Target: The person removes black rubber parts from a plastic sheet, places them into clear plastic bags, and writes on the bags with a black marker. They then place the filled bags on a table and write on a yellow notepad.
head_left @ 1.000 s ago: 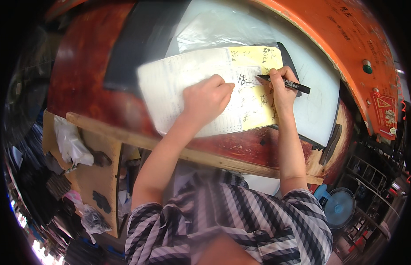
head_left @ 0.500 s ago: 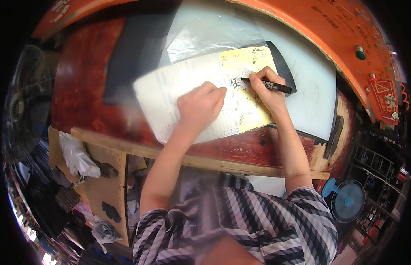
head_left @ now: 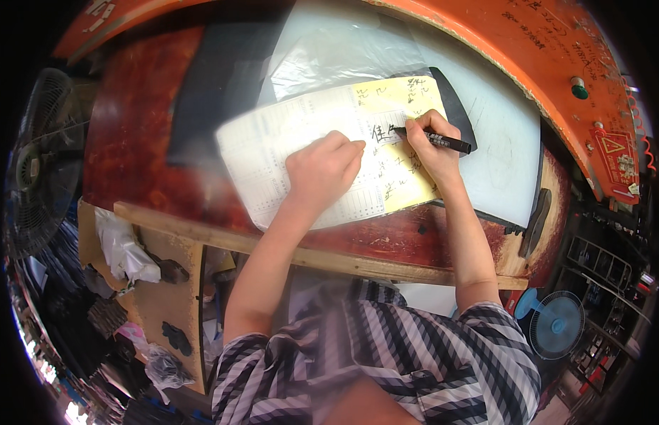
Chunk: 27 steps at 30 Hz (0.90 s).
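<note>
A printed form sheet (head_left: 273, 164), white on the left and yellow on the right, lies on the table with rows of fine print and black handwriting. My right hand (head_left: 434, 140) grips a black marker (head_left: 448, 142), its tip touching the yellow part beside large fresh strokes. Curled closed, my left hand (head_left: 325, 167) rests on the white part of the sheet; whatever its fingers may hold is hidden. Part of a dark flat object (head_left: 457, 113) shows from under the sheet's right end.
Clear plastic film (head_left: 344, 64) and a pale board (head_left: 496, 134) lie beyond and right of the sheet. An orange machine beam (head_left: 556, 78) with a green button borders the far side. The worn red tabletop (head_left: 138, 127) has a wooden front edge. A blue fan (head_left: 556, 324) stands lower right.
The marker has added strokes to the large writing on the yellow part, with my right hand shifting very slightly right. My left hand stays on the sheet.
</note>
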Available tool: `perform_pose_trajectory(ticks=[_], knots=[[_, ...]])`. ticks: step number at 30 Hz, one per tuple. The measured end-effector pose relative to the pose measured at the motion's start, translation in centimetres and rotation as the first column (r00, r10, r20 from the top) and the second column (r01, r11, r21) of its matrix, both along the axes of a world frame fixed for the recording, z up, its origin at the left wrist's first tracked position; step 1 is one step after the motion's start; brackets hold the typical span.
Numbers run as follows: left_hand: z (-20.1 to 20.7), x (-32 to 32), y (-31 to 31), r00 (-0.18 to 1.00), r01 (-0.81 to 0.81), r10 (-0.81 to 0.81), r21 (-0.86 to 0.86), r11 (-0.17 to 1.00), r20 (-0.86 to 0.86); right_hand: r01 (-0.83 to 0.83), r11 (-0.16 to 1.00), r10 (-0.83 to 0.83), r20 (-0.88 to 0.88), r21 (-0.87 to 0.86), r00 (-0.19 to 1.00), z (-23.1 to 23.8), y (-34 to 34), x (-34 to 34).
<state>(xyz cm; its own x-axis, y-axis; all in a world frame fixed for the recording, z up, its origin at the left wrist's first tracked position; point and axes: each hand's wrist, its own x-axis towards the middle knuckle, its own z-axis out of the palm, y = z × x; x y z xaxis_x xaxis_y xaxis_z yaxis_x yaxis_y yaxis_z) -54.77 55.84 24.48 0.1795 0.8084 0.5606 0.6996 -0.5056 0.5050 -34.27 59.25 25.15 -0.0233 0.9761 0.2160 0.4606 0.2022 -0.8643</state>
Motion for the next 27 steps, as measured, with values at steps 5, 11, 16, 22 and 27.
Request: perform_pose_trajectory(ticks=[5, 11, 16, 22, 27], knots=[[0.32, -0.26, -0.36, 1.0, 0.019, -0.019, -0.087, 0.996, -0.001, -0.007, 1.0, 0.006, -0.042, -0.009, 0.999, -0.15, -0.28, -0.06], [0.56, -0.31, -0.47, 1.0, 0.014, -0.015, -0.06, 0.998, -0.008, -0.04, 0.999, 0.04, -0.01, 0.037, 0.999, -0.23, -0.23, 0.05], [0.59, -0.12, -0.32, 1.0, 0.01, -0.01, -0.055, 0.998, -0.002, 0.047, 0.998, -0.053, -0.15, -0.043, 0.987, -0.43, 0.06, 0.22], [0.37, 0.37, 0.06, 1.0, -0.006, 0.006, 0.0, 1.0, -0.005, -0.015, 0.997, 0.015, -0.009, 0.072, 1.0, -0.42, 0.38, 0.47], [0.5, 0.2, -0.27, 0.999, 0.008, -0.01, -0.057, 0.998, -0.032, 0.054, 0.995, -0.052, -0.02, 0.086, 0.998, -0.1, 0.19, 0.39]])
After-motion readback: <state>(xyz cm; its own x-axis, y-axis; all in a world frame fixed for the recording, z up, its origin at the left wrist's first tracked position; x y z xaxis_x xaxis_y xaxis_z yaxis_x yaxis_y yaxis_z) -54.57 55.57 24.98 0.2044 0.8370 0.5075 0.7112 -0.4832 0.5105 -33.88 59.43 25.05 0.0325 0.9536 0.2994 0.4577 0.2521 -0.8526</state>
